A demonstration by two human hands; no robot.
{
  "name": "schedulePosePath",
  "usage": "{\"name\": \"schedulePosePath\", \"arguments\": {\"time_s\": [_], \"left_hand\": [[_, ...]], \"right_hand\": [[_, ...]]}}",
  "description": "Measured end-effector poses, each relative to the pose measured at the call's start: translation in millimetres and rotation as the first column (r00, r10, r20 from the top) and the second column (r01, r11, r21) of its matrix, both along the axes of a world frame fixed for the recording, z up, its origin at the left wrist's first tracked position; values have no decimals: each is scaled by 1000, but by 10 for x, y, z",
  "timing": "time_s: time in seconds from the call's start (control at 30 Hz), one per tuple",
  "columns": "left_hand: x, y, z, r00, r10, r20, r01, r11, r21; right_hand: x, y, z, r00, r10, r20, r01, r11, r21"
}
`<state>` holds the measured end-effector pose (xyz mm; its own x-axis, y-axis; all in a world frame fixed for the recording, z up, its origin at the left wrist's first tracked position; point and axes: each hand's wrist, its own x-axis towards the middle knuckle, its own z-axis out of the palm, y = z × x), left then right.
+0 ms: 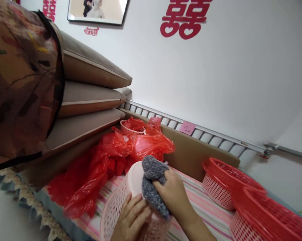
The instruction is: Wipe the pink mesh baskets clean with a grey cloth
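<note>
A pale pink plastic basket [108, 214] with perforated walls is tipped bottom-up, with its solid base facing up and away from me. My left hand [132, 217] holds it from the near side, fingers bent over the edge of the base; the thumb is hidden. In my right hand [173, 192] is a bunched grey cloth [152, 185], pressed against the base and draping down its right side. Just behind the basket lie crumpled red plastic bags [100, 164], with red items partly visible among them.
Two pink baskets with red plastic over them, one nearer [246, 224] and one farther [216, 190], stand at the right. Another basket [132, 129] sits behind the bags. Grey cushions [90, 97] are stacked at left. A radiator [203, 134] runs along the wall above the striped sheet [196, 194].
</note>
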<state>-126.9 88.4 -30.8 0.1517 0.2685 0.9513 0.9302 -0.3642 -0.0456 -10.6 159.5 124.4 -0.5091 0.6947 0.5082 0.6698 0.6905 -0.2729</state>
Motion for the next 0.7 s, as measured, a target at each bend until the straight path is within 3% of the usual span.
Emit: {"name": "schedulePosePath", "arguments": {"time_s": [0.13,0.27,0.37,0.47,0.7], "left_hand": [[15,72,-61,998,55,16,-56,997,59],[55,83,28,999,49,-10,-49,999,18],[73,88,91,1000,27,-9,-27,1000,14],[69,115,68,1000,22,-10,-22,1000,5],[54,140,-28,1000,-3,19,3,1000,-25]], "right_hand": [[-472,121,-41,968,107,226,-110,994,-2],[-613,582,-83,936,-81,342,75,997,32],[-437,914,-45,916,-197,349,201,979,24],[-137,1053,0,895,-253,368,268,963,11],[481,802,-25,875,-273,400,307,952,-22]]}}
